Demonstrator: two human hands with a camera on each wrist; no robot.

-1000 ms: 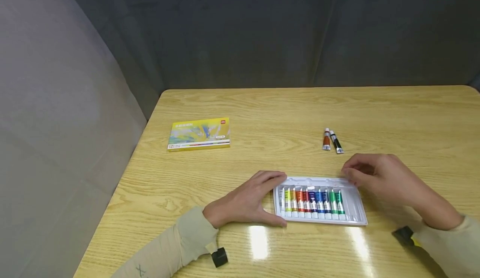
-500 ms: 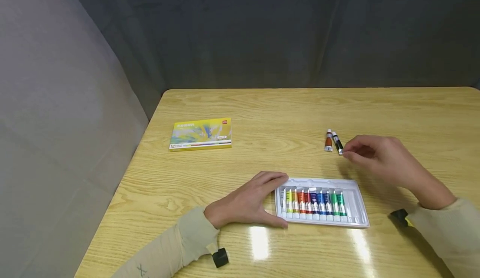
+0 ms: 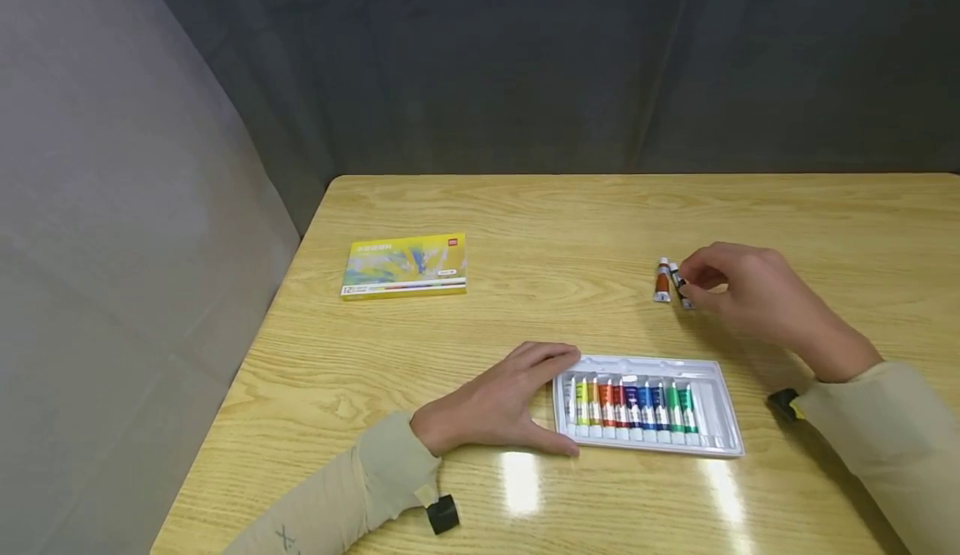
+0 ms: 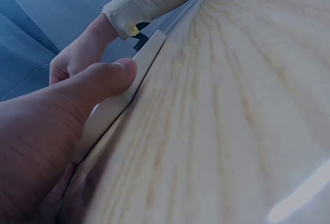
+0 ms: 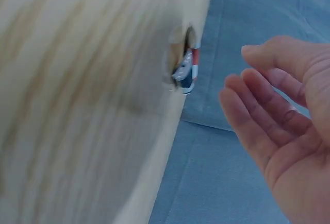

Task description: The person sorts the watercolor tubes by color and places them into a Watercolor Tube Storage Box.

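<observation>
In the head view my left hand point(image 3: 504, 398) holds the left end of a white plastic tray point(image 3: 678, 366), thumb at its near edge and fingers at its far edge. Paint tubes point(image 3: 634, 409) of several colours lie side by side in the tray; its right end has bare slots. My right hand point(image 3: 757, 297) is over the table beside a black paint tube point(image 3: 681, 284), partly hidden by the fingertips. In the right wrist view its bent fingers point(image 5: 247, 113) hold nothing. A brown paint tube point(image 3: 662, 280) lies just left of the black one.
A flat yellow paint box point(image 3: 405, 267) lies at the left of the wooden table point(image 3: 525, 230). Dark cloth point(image 3: 480, 63) hangs behind the table, and a grey cloth point(image 3: 135, 247) is at the left.
My right hand has moved from the tray's far right corner, away from me, to the black paint tube. The left hand keeps its hold on the tray.
</observation>
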